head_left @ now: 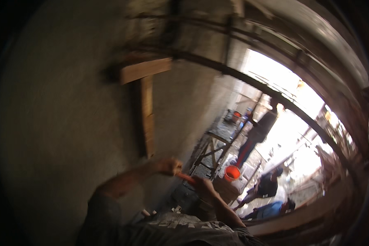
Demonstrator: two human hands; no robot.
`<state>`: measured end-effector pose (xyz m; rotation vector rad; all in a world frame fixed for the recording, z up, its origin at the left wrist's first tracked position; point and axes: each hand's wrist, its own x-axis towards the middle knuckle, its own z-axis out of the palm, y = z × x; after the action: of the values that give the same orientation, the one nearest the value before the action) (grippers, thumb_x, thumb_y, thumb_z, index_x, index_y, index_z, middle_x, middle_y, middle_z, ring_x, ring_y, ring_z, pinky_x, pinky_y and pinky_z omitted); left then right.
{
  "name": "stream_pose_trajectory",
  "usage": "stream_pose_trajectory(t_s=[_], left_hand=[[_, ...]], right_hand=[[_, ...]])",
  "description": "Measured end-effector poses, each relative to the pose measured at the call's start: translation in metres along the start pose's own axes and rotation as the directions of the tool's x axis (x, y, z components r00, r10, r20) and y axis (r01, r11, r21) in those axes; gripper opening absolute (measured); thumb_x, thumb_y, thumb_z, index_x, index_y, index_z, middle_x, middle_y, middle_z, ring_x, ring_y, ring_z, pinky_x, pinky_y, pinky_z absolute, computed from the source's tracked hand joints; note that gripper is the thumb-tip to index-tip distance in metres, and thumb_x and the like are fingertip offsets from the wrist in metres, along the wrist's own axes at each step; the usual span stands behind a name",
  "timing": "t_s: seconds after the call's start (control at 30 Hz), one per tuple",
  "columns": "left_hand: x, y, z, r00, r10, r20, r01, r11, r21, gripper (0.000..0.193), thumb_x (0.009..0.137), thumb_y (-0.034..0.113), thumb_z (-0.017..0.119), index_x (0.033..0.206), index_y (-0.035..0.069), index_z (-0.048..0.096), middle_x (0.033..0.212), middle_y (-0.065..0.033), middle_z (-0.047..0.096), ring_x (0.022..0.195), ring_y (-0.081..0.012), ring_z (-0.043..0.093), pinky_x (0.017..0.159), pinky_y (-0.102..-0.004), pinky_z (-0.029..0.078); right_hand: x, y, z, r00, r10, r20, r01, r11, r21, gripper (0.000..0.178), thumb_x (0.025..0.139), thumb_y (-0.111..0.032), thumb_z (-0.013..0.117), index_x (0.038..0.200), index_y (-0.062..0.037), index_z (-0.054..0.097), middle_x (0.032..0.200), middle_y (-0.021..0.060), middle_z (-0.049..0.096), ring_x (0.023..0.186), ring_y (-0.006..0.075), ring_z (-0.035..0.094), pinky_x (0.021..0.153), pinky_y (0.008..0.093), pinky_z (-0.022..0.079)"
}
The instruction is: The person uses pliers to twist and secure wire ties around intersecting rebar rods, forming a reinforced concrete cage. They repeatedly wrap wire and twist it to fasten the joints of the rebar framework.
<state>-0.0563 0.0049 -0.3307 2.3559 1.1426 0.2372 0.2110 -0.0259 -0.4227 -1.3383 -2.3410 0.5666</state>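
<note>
My left hand [171, 167] is closed around one end of a short orange-red bar [185, 177], close to the grey wall. On the bar's other end, my right hand [203, 186] is closed too. The bar slopes down from left to right between my two fists. Motion blur and my fingers hide both its ends, so its exact kind does not show.
A T-shaped timber piece [147, 108] stands against the plastered wall [61, 110]. Dark poles [217, 65] cross overhead. Beyond are a trestle platform [211, 149], an orange bucket [232, 173], a standing person [258, 131] and two people [268, 184] lower right.
</note>
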Motion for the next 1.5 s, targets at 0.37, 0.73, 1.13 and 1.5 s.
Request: stream_pose_trajectory(t_s=[0.37, 0.73, 1.13, 1.5], left_hand=[[0.092, 0.074, 0.163, 0.988, 0.111, 0.107, -0.109, 0.994, -0.027, 0.023, 0.095, 0.02, 0.057, 0.107, 0.0, 0.059, 0.1, -0.0292, 0.069, 0.098, -0.0474, 0.067, 0.086, -0.0553, 0.052], [0.156, 0.154, 0.2, 0.977, 0.102, 0.185, -0.113, 0.992, 0.051, 0.022, 0.1, 0.021, 0.052, 0.108, 0.0, 0.053, 0.101, -0.033, 0.069, 0.098, -0.0516, 0.067, 0.085, -0.0579, 0.052], [0.185, 0.129, 0.198, 0.987, 0.128, 0.098, -0.135, 0.988, 0.072, 0.024, 0.098, 0.023, 0.051, 0.111, 0.005, 0.059, 0.105, -0.0295, 0.07, 0.102, -0.0469, 0.068, 0.088, -0.0548, 0.053], [0.126, 0.065, 0.236, 0.785, 0.445, 0.431, -0.557, 0.812, 0.174, 0.017, 0.096, 0.028, 0.054, 0.1, 0.015, 0.065, 0.092, -0.0199, 0.074, 0.086, -0.0427, 0.072, 0.074, -0.0537, 0.055]], right_hand=[[-0.144, 0.063, 0.008, 0.892, 0.432, 0.137, -0.427, 0.902, -0.065, 0.06, 0.094, -0.041, 0.067, 0.145, -0.0197, 0.043, 0.107, 0.0185, 0.072, 0.091, 0.041, 0.072, 0.073, 0.0536, 0.054], [-0.203, 0.078, 0.031, 0.761, 0.241, -0.603, -0.423, 0.888, -0.178, 0.034, 0.093, -0.039, 0.07, 0.124, -0.028, 0.062, 0.116, 0.0091, 0.061, 0.086, 0.0354, 0.071, 0.075, 0.0487, 0.055], [-0.221, 0.043, 0.07, 0.634, 0.646, -0.425, -0.714, 0.7, -0.001, 0.022, 0.095, -0.036, 0.065, 0.114, -0.027, 0.07, 0.165, 0.0154, 0.032, 0.149, 0.0392, 0.035, 0.109, 0.0666, 0.033], [-0.238, -0.02, 0.053, 0.179, 0.751, -0.636, -0.558, 0.61, 0.563, 0.022, 0.09, -0.025, 0.072, 0.104, -0.0091, 0.066, 0.096, 0.0201, 0.072, 0.096, 0.0399, 0.07, 0.081, 0.0476, 0.056]])
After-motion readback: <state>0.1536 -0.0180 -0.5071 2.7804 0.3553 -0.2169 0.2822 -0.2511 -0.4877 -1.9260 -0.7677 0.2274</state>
